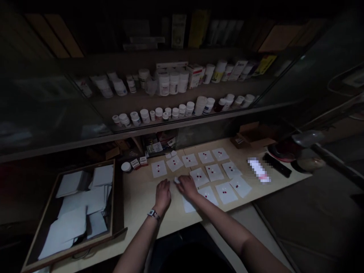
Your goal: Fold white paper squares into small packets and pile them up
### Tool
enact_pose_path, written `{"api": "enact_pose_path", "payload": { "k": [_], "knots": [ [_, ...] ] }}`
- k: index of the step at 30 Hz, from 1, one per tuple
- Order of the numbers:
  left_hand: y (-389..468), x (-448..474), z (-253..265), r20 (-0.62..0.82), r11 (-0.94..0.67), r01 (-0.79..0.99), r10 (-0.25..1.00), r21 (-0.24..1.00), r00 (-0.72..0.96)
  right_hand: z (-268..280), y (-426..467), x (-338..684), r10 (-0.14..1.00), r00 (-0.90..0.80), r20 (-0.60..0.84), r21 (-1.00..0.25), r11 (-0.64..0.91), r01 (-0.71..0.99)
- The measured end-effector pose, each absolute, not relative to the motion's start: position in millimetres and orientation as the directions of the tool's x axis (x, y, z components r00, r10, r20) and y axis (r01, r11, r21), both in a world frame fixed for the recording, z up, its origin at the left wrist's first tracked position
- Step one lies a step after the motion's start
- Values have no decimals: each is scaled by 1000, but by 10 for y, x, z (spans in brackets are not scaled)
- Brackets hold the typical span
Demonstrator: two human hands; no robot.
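My right hand [187, 186] has its fingers closed at a small white piece [176, 180] that looks like folded paper. Just left of it, my left hand [163, 195] rests low over the tabletop with curled fingers; what they hold, if anything, is hidden. Rows of white paper squares, such as one by the back [189, 160] and one near the front [226, 192], lie flat on the right, most carrying red and white pills [224, 192]. My right forearm partly covers a front paper [189, 205]. Small white folded pieces [171, 154] lie behind the back row.
An open drawer [111, 212] full of white paper sheets [72, 223] sits left. Small boxes [139, 162] and a white-lidded jar [126, 167] stand beside it. A blurred phone [258, 170], a black device [277, 165] and an open carton [254, 134] are right. Bottles [164, 84] line shelves above.
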State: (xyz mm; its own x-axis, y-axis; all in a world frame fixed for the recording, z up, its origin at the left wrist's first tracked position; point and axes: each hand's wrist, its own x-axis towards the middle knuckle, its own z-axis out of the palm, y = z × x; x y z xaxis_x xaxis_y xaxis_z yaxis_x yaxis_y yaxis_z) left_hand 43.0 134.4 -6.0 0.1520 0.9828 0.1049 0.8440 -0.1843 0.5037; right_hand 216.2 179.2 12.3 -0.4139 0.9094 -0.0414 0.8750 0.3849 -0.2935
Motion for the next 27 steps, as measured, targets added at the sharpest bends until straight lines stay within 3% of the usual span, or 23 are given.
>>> {"api": "enact_pose_path", "payload": {
  "k": [5,11,18,23,27],
  "knots": [
    [1665,877,47,-7,-221,904,971,366,240,226,2864,2504,882,-466,-61,-201,447,872],
    [1535,961,23,-77,-149,910,978,387,193,131,3590,2524,815,-560,-151,-148,542,828],
    [1422,845,8,-71,-75,918,991,390,111,-17,3639,2503,827,-536,-170,-161,513,843],
    [1488,669,14,-82,8,936,996,352,23,41,3334,2372,850,-520,-86,-226,492,841],
    [1574,425,35,-81,97,967,994,237,-80,66,2766,2006,743,-666,-67,-348,609,713]
  ]
}}
